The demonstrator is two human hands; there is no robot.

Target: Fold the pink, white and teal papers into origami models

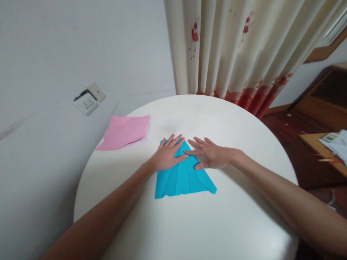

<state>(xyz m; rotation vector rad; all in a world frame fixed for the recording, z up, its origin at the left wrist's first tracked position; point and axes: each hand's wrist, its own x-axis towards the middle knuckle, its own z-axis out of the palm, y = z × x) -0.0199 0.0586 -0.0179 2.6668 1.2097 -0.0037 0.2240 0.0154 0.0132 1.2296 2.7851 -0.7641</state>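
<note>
The left hand (pixel 168 156) lies fanned, palm down, while the right hand (pixel 211 154) slants inward, loosely spread.

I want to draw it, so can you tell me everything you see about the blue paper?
The blue paper looks bright and thin, with creases running up it. It lies on the white table, wider at the near end. Its right side is folded over along a slant, and its near edge has small ragged nicks. The left hand lies on its far left part; the right hand touches the folded side.
</note>
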